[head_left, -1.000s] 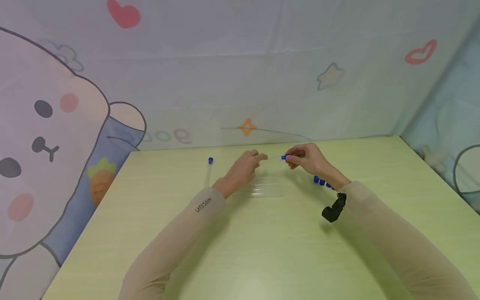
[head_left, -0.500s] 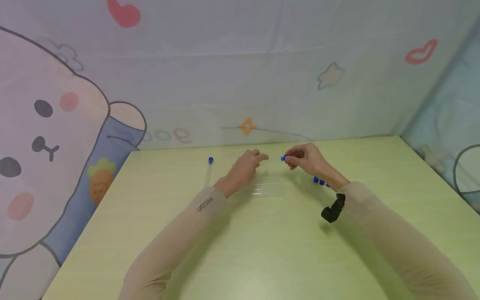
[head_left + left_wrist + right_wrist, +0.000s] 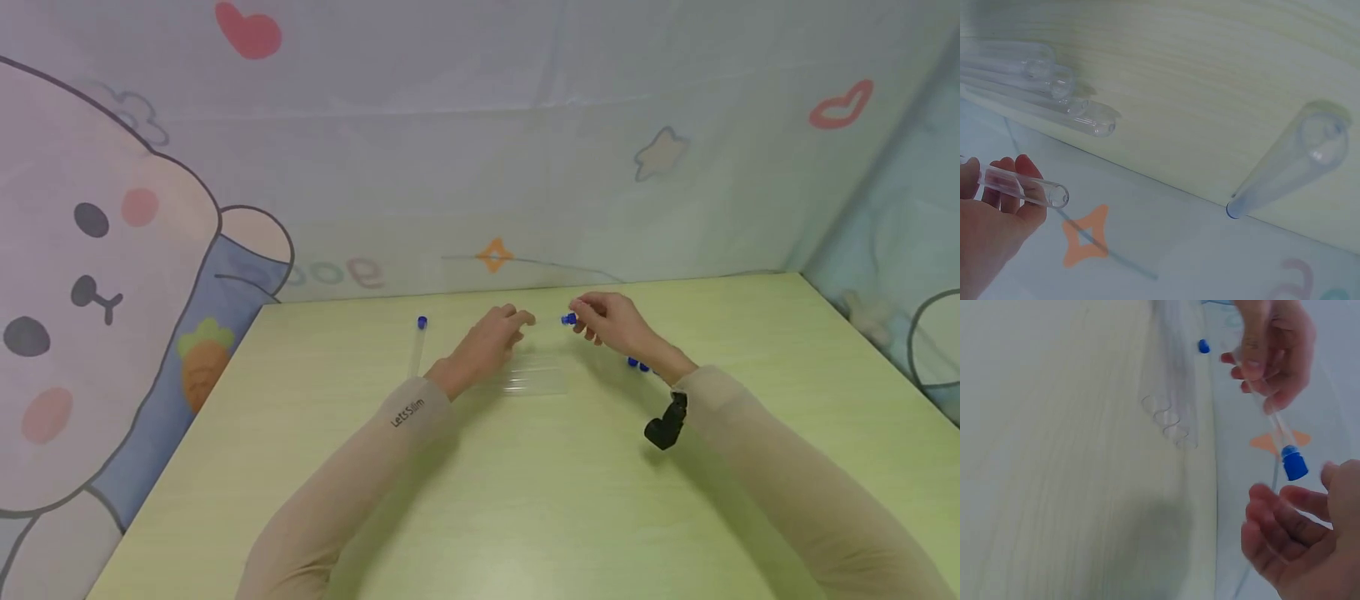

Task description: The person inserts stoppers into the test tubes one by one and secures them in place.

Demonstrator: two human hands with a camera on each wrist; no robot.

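- Grasps a clear test tube [image 3: 1280, 427] in the left grip [image 3: 1275, 359], pinched between thumb and fingers along the barrel, raised off the desk [image 3: 495, 500] on the far side of the row of open test tubes [image 3: 534, 379].
- Leaves the tube's mouth end clear of the left fingers, probably to give access from the other side.
- Carries a blue cap [image 3: 1295, 465] at that mouth, facing away from the left grip, near the far right corner of the row. Cannot tell how deeply seated.
- Has the right grip [image 3: 1310, 537] released, with nothing held: fingers loosely bent just beside the cap, apart from it in the right wrist view, almost touching from the head view. Probably cupped there for easy reach of the cap.
- Shows the row lying side by side with rounded ends to the left, probably aligned for easy picking from one direction.
- Shows one capped test tube [image 3: 417, 350] lying well apart to the left of the row, cap end farthest away; likely placed there to be told from the open ones.
- Shows spare blue caps [image 3: 637, 364] right of the row, partly hidden by the right forearm [image 3: 675, 367], presumably for short reaches from that side.
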